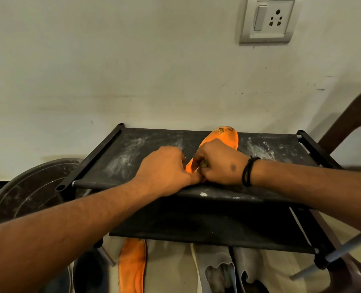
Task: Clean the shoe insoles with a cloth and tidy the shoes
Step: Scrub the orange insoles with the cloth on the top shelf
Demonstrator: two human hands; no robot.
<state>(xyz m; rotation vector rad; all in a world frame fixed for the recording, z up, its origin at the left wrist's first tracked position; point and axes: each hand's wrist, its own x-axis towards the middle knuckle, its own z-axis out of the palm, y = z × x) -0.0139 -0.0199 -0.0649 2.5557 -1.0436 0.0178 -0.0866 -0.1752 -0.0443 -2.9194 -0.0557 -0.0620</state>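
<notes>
The orange insole (225, 137) lies flat on the top shelf (145, 149) of the black shoe rack, its toe at the back edge by the wall; it is thin, soft and long. The right hand (221, 163) curls on its middle, pinching something small and greenish, maybe the cloth; I cannot tell. The left hand (164, 168) curls at its near end, likely to keep it from sliding. The shelf looks like dusty cloth; another orange insole (133, 265) lies lower down.

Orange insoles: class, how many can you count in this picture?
2. One orange insole lies on the top shelf under both hands; another lies below the rack. More may be hidden beneath the shelves.
</notes>
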